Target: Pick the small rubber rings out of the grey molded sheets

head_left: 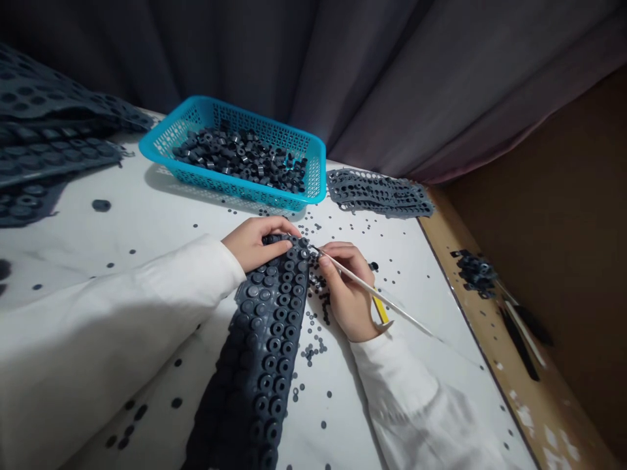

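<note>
A long dark rubber sheet (281, 333) with rows of raised round rings runs from the near edge up to my hands. My left hand (259, 243) grips its far end, thumb on top and fingers along the far edge. Pinched in my right hand (349, 287) is a thin white stick-like tool (386, 301). Its dark tip meets the sheet's far right corner, where many rings show open centres and others at left look filled. A yellow strip (380, 308) shows beside my right wrist; what it belongs to is hidden.
A blue plastic basket (235, 189) full of small dark rubber rings stands behind my hands. A perforated rubber sheet (382, 194) lies right of it; more sheets (44, 143) are piled left. Small black discs (313, 352) litter the white table. Dark pieces (476, 273) lie on the wooden edge.
</note>
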`<state>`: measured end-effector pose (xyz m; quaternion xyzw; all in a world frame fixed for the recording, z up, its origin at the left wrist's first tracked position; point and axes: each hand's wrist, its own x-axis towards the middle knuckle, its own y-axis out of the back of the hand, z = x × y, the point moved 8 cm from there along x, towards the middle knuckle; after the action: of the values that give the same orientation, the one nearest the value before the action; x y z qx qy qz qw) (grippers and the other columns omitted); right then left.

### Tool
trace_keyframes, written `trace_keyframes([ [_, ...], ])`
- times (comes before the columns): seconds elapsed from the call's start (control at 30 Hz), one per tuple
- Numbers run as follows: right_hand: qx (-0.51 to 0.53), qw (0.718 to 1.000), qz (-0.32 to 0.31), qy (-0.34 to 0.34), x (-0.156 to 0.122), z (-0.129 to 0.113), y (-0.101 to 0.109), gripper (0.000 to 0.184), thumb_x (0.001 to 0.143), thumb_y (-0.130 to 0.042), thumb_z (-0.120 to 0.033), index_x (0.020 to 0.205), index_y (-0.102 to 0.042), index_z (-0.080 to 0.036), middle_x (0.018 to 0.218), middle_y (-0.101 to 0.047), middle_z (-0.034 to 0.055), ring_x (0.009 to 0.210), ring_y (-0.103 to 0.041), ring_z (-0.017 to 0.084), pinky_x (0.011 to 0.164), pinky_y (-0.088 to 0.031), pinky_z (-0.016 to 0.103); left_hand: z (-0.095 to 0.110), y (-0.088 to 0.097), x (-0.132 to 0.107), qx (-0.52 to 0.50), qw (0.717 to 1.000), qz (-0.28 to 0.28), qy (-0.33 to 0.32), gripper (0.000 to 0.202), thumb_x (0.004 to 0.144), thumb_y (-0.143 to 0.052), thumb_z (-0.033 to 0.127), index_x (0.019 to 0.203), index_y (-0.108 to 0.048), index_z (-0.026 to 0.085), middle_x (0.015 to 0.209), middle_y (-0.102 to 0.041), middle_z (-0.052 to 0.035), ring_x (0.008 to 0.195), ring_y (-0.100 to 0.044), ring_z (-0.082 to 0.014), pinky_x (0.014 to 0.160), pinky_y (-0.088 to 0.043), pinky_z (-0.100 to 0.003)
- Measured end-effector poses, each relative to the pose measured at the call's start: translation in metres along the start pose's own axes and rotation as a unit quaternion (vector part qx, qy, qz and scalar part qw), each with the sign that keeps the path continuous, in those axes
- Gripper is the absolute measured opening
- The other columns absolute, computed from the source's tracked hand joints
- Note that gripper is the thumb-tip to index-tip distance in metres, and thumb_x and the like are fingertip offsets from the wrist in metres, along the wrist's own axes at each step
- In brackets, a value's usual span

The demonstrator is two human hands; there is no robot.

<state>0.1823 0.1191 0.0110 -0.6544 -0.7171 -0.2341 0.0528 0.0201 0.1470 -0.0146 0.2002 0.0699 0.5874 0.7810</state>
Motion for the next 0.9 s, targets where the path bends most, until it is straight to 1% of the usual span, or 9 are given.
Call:
trace_keyframes([
  [0.17,0.005,1.000,0.015,-0.017,0.000,0.001,0.002,0.005,0.083,-0.062,-0.027,0.083,-0.061,-0.022,0.086,-0.064,0.0020,0.085,-0.060,0.017,0.076,-0.049,0.031,0.002,0.001,0.000,0.014,1.000,0.005,-0.003,0.024,0.080,-0.054,0.026,0.100,-0.063,0.017,0.094,-0.068,-0.0026,0.088,-0.063,-0.0173,0.084,-0.047,-0.030],
  [0.3,-0.003,0.998,0.011,-0.067,-0.001,0.006,0.002,0.008,0.081,-0.064,-0.029,0.081,-0.061,-0.021,0.074,-0.063,-0.0013,0.069,-0.058,0.014,0.064,-0.047,0.027,0.003,0.001,-0.001,0.023,1.000,0.007,-0.006,0.024,0.079,-0.055,0.026,0.101,-0.062,0.017,0.097,-0.067,-0.0042,0.091,-0.062,-0.0191,0.088,-0.046,-0.034],
  [0.37,0.002,0.997,0.003,-0.082,-0.001,0.007,0.001,0.009,0.080,-0.065,-0.029,0.079,-0.061,-0.021,0.069,-0.062,-0.0023,0.064,-0.057,0.013,0.060,-0.046,0.025,0.003,0.001,-0.001,0.026,1.000,0.009,-0.008,0.025,0.078,-0.056,0.025,0.101,-0.062,0.016,0.100,-0.067,-0.0052,0.094,-0.061,-0.0200,0.090,-0.045,-0.035],
  [0.5,0.022,0.996,-0.007,-0.088,-0.002,0.008,-0.001,0.010,0.079,-0.065,-0.028,0.076,-0.060,-0.020,0.064,-0.061,-0.0030,0.059,-0.056,0.012,0.055,-0.045,0.024,0.004,0.002,-0.001,0.031,0.999,0.011,-0.013,0.025,0.078,-0.057,0.024,0.101,-0.062,0.016,0.102,-0.067,-0.0055,0.096,-0.061,-0.0203,0.092,-0.044,-0.036],
  [0.67,0.022,0.996,-0.003,-0.090,-0.002,0.009,0.000,0.008,0.078,-0.065,-0.027,0.075,-0.060,-0.021,0.063,-0.061,-0.0032,0.058,-0.055,0.012,0.053,-0.043,0.024,0.004,0.002,-0.001,0.037,0.999,0.013,-0.016,0.025,0.079,-0.057,0.023,0.103,-0.061,0.017,0.103,-0.066,-0.0052,0.098,-0.060,-0.0203,0.093,-0.043,-0.036],
  [0.77,0.015,0.997,-0.016,-0.072,-0.003,0.008,-0.001,0.007,0.079,-0.064,-0.026,0.076,-0.061,-0.021,0.067,-0.061,-0.0025,0.060,-0.055,0.012,0.055,-0.043,0.024,0.012,0.005,-0.001,0.071,0.995,0.033,-0.063,0.022,0.078,-0.057,0.020,0.100,-0.059,0.017,0.106,-0.063,-0.0059,0.104,-0.057,-0.0210,0.094,-0.042,-0.036],
  [0.83,0.011,0.999,-0.028,-0.044,-0.002,0.004,-0.002,0.005,0.080,-0.064,-0.024,0.077,-0.061,-0.021,0.073,-0.062,-0.0011,0.066,-0.056,0.013,0.059,-0.044,0.025,0.019,0.005,-0.002,0.097,0.988,0.042,-0.111,0.013,0.077,-0.057,0.017,0.090,-0.059,0.017,0.107,-0.058,-0.0063,0.107,-0.054,-0.0210,0.096,-0.041,-0.036],
  [0.9,0.014,0.999,-0.031,-0.018,-0.002,0.001,-0.002,0.004,0.080,-0.063,-0.022,0.078,-0.061,-0.020,0.078,-0.062,-0.0002,0.072,-0.057,0.013,0.064,-0.045,0.026,0.023,0.001,-0.003,0.114,0.983,0.023,-0.144,0.007,0.077,-0.053,0.013,0.079,-0.059,0.017,0.108,-0.054,-0.0062,0.110,-0.052,-0.0202,0.098,-0.039,-0.035],
])
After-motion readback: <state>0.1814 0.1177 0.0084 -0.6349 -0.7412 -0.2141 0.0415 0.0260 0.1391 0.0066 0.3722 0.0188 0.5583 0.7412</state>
